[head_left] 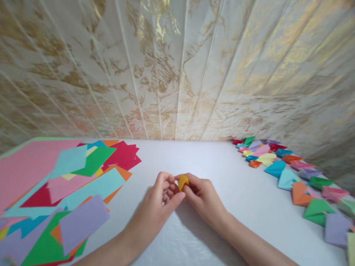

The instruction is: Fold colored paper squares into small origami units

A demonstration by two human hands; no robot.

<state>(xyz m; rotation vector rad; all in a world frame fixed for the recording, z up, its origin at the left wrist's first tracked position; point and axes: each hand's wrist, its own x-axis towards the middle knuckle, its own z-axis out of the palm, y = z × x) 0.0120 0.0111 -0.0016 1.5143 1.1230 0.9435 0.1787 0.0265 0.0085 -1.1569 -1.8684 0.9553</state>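
A small folded piece of yellow paper (183, 181) is held up between my hands, a little above the white table (177, 155). My right hand (203, 194) pinches it between thumb and fingers. My left hand (163, 197) is close against its left side, fingers curled, with the thumb tip reaching the paper's lower edge. Part of the yellow paper is hidden behind my fingers, so its full shape does not show.
Loose coloured paper sheets (83, 225) lie overlapped on the left, beside a large pink sheet (36, 159). Rows of small folded paper pieces (301, 194) run along the right edge. A white and gold patterned curtain (177, 74) hangs behind the table.
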